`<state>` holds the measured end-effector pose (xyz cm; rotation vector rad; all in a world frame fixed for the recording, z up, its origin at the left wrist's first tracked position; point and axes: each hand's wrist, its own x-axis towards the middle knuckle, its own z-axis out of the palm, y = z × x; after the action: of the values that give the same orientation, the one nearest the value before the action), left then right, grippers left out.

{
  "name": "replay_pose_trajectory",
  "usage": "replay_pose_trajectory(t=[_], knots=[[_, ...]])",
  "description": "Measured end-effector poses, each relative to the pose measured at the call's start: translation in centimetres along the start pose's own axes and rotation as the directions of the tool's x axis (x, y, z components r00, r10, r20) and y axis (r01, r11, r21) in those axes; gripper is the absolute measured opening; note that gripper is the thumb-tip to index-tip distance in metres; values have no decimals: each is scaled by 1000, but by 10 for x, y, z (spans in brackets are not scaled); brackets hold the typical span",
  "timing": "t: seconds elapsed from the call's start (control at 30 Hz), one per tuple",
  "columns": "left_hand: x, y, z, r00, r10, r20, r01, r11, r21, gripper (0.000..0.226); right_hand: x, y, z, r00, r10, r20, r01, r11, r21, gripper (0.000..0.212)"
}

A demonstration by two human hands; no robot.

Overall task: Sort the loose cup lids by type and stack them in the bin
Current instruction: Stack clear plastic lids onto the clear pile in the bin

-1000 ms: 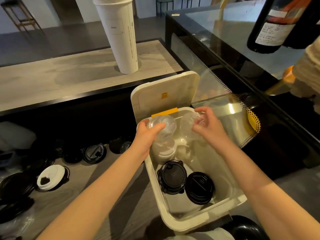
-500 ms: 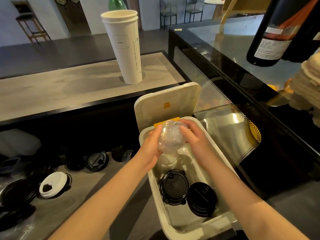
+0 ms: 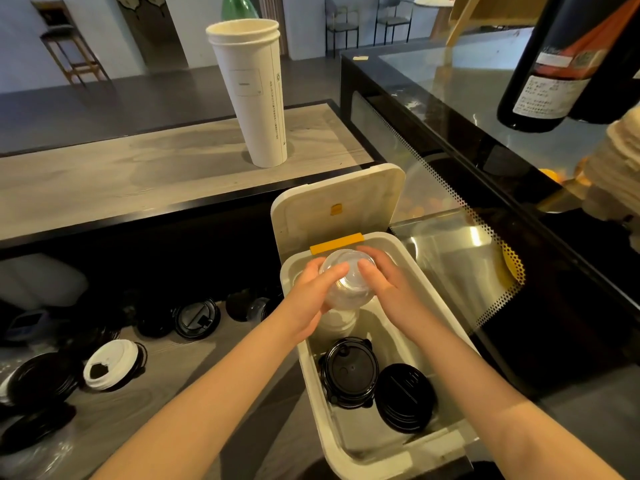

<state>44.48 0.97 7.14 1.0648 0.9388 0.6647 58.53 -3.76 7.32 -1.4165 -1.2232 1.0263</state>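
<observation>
Black loose lids (image 3: 197,318) and one white lid (image 3: 110,365) lay on the bench (image 3: 214,355) at left. Over the bin's (image 3: 309,379) far end the left hand (image 3: 311,292), clear dome lids (image 3: 348,282) and right hand (image 3: 384,285) met. Two domes held separately a second before were now nested with both hands curled round them, likely ready to set down. The bottle label (image 3: 543,95) print was unreadable.

Left grip (image 3: 311,295), right grip (image 3: 387,289), both curled inward

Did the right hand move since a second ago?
Yes. The right hand moved left, away from the bin right rim, to below the yellow tab, meeting the left hand on the clear lids.
</observation>
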Motion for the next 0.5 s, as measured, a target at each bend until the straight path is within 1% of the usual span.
replay_pose_trajectory(t=[0.07,0.17,0.2,0.27,0.3,0.37,0.4,0.5], knots=[[-1,-2,1,1000,-25,-4,25,1000,7,54,-1,2,-2,1000,18,-4,-18,999,-37,63],[4,-3,4,998,-69,-2,69,998,9,63,-5,8,-9,998,61,10,-60,991,-119,77],[5,-3,5,997,-82,-3,82,997,13,65,-7,8,-14,996,85,27,-81,987,-135,78],[7,-3,8,992,-125,-5,125,991,56,76,-10,6,-25,987,138,87,-124,981,-149,77],[9,-4,10,989,-148,-2,147,984,98,81,-11,4,-31,979,159,127,-134,974,-184,83],[10,-4,15,984,-175,12,170,968,185,76,-13,0,-42,954,206,220,-129,939,-320,95],[11,-4,17,980,-196,17,188,958,218,75,-13,0,-46,939,233,254,-122,914,-388,98],[14,-2,22,969,-243,34,223,929,295,86,-12,0,-50,912,288,293,-93,839,-536,101]])
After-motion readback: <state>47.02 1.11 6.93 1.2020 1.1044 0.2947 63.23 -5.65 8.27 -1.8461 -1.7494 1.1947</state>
